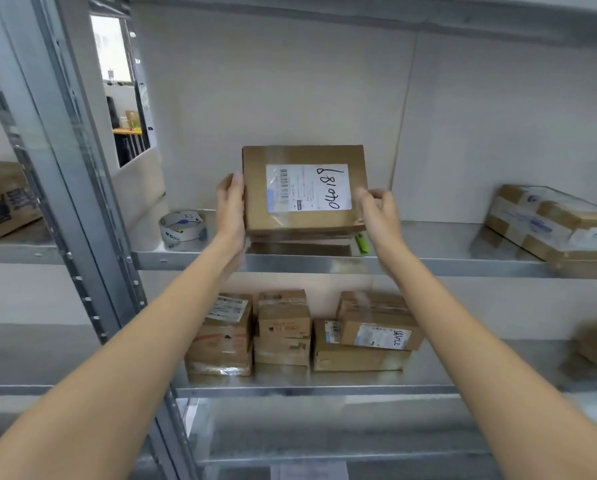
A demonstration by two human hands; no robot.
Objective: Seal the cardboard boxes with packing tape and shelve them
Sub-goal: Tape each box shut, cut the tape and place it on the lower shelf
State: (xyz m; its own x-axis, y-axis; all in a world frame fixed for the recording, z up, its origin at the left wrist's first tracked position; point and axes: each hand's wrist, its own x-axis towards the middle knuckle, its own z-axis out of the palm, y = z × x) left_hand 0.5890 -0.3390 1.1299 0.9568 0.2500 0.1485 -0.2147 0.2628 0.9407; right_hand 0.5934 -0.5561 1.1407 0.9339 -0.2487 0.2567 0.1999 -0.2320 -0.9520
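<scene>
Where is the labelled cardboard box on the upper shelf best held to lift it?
By its two short side faces, one hand from each side. The cardboard box stands tilted with its label facing the camera, so both sides are free. The left hand already lies flat on the left face. The right hand pinches the lower right corner, a weaker hold in my view.

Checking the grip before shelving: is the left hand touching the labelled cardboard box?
Touching. The head view shows the left hand lying flat against the left edge of the labelled cardboard box, with no gap visible.
</scene>
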